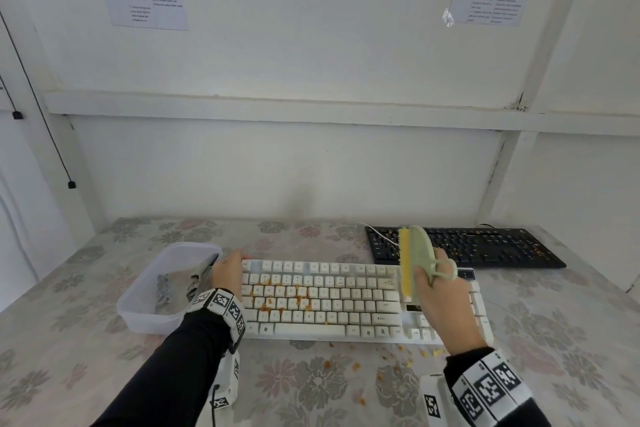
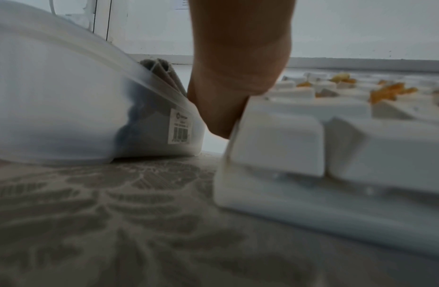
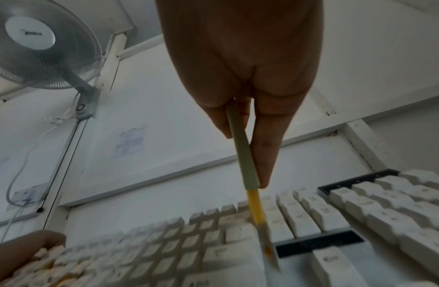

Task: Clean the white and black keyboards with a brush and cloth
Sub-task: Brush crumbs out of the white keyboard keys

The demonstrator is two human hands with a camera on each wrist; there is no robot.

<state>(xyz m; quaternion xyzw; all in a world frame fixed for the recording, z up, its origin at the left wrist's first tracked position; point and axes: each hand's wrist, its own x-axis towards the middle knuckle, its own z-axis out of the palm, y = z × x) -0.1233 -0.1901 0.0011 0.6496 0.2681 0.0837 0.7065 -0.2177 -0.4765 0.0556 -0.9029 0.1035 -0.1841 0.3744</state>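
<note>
Midea lettering is showing on the grey wall fan (image 3: pixel 39 44) above my desk. My right hand (image 1: pixel 441 298) is gripping the pale green, yellow-bristled plastic brush (image 1: pixel 414 258), bristles meeting the cream-white keyboard (image 1: pixel 332 305), which is lying mid-table, speckled with orange crumbs (image 1: pixel 282 293). My left hand (image 1: pixel 227 272) is pressing its left end, fingers hidden. The black keyboard (image 1: pixel 485 246) is sitting behind. A barcode-labelled translucent tub (image 2: pixel 66 108) is holding grey cloth (image 2: pixel 161 73).

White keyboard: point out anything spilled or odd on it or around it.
Orange crumbs lie scattered over the left-middle keys of the white keyboard, and more crumbs are strewn on the tablecloth at its front edge. The black keyboard behind also carries orange bits. Nothing looks broken.
</note>
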